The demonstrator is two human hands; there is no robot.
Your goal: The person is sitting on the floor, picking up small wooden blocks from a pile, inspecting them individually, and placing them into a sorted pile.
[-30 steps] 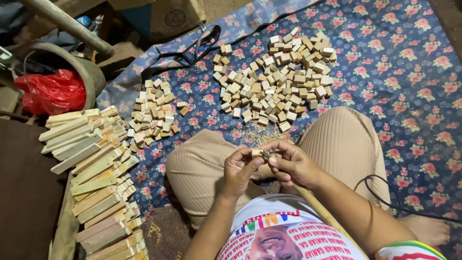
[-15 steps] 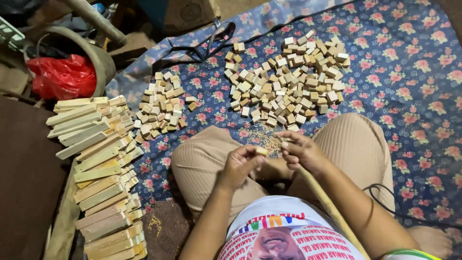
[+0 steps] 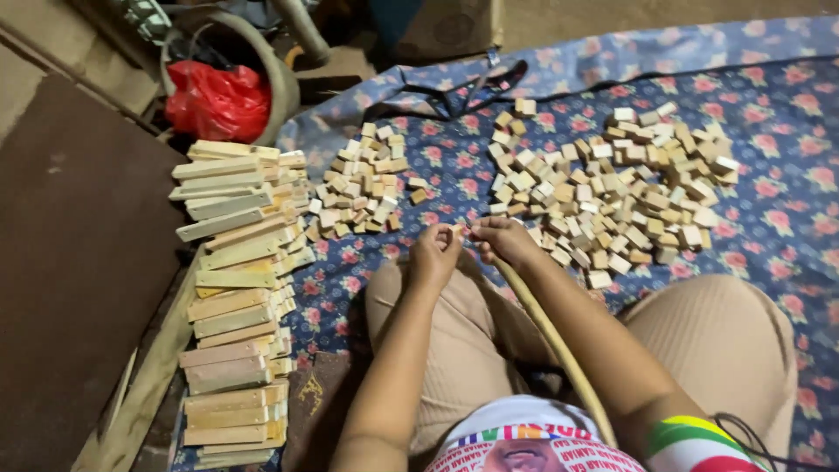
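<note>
Two hands, catalogued as I watch them from the head camera. Left hand [image 3: 434, 253]: raised over the knees, fingers pinched shut on one end of a small wooden piece [image 3: 461, 231]. Right hand [image 3: 502, 240]: just beside it, fingers likewise pinched on the other end of the same piece. The piece sits between the two grips, its long axis seeming to run left to right from one hand to the other, though it is too small and too covered to tell more. Both hands are equally near it, since both touch it.

Item: thin cane [image 3: 552, 341], slanting from under my right hand down toward the body.

Item: large scatter of small wooden blocks [image 3: 612, 197], ahead and to the right of the hands, on the floral cloth [image 3: 786, 210].

Item: smaller heap of blocks [image 3: 363, 188], ahead and to the left, nearer my left hand.

Item: stacked wooden strips [image 3: 236, 288], in a row along the cloth's left edge.

Item: red plastic bag [image 3: 214, 100], far left, beyond the strips.
</note>
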